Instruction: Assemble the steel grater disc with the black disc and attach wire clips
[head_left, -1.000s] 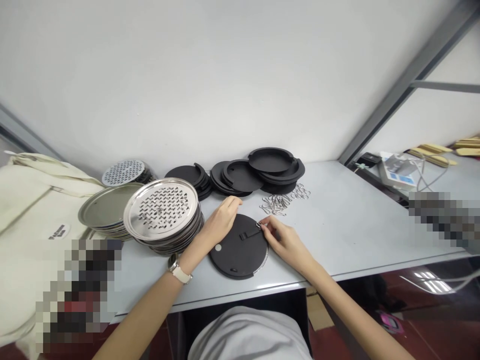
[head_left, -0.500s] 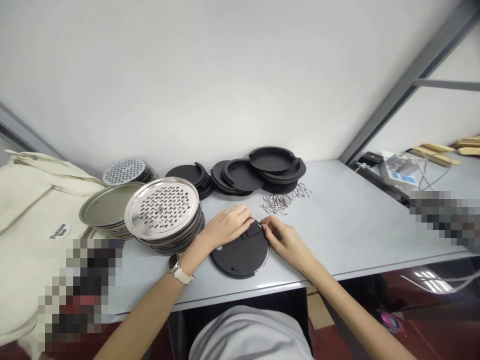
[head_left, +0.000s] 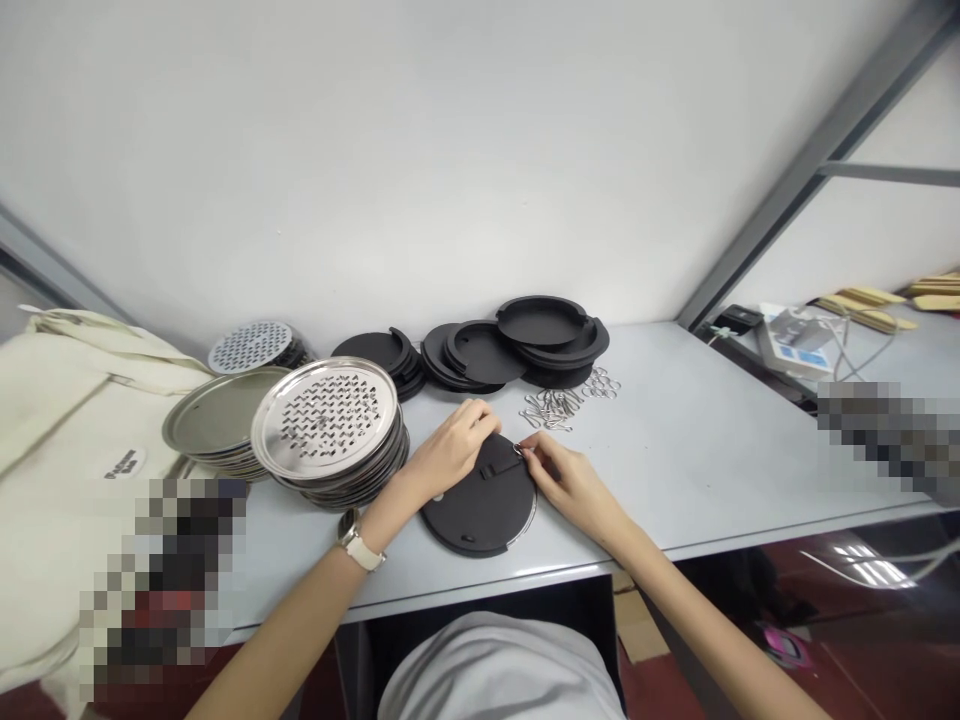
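Black disc [head_left: 480, 515] flat on the grey table [head_left: 697, 440], near its front edge

Disc round, matte; 1 strap-like tab [head_left: 491, 470] near the top, 1 small slot [head_left: 467, 539] low down, silvery arc along right rim. Right hand [head_left: 561, 478]: thumb and fingers pinch small metal clip [head_left: 517, 449] at upper-right rim. Left hand [head_left: 459, 447]: fingers curled over upper-left rim; cannot tell whether gripping.

One left hand [head_left: 459, 450] and one right hand [head_left: 566, 478]; one watch [head_left: 349, 525]; one black disc [head_left: 480, 512]; one metal piece [head_left: 518, 449]; two grater stacks [head_left: 326, 420]; one plain plate stack [head_left: 217, 415]; three piles of black trays [head_left: 543, 322]; one heap of clips [head_left: 552, 407] and one heap of rings [head_left: 602, 382], both too tangled to count singly; one bag [head_left: 45, 420]; one label [head_left: 126, 463]; one box [head_left: 801, 357]; two groups of slats [head_left: 937, 288]; two grey posts [head_left: 810, 180].
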